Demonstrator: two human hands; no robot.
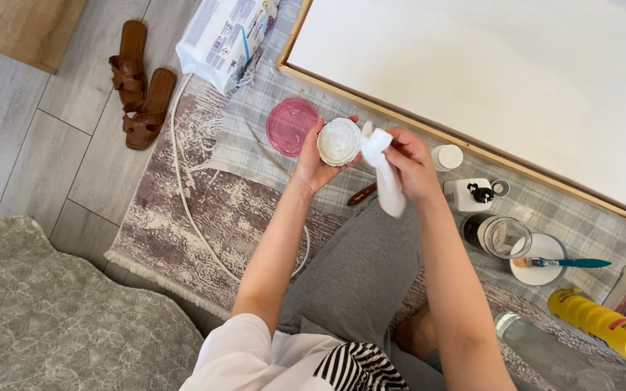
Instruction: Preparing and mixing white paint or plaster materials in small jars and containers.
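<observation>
Left hand [313,163] cupped, right hand [411,163] pinching.

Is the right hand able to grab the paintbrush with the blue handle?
Probably yes. The paintbrush lies uncovered on a white lid on the right side, but the right hand pinches a white wipe, so it would need dropping.

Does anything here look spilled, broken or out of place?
Nothing spilled or broken. The only oddity: a paintbrush lies across a white lid on the rug, its handle sticking out past the rim.
</observation>
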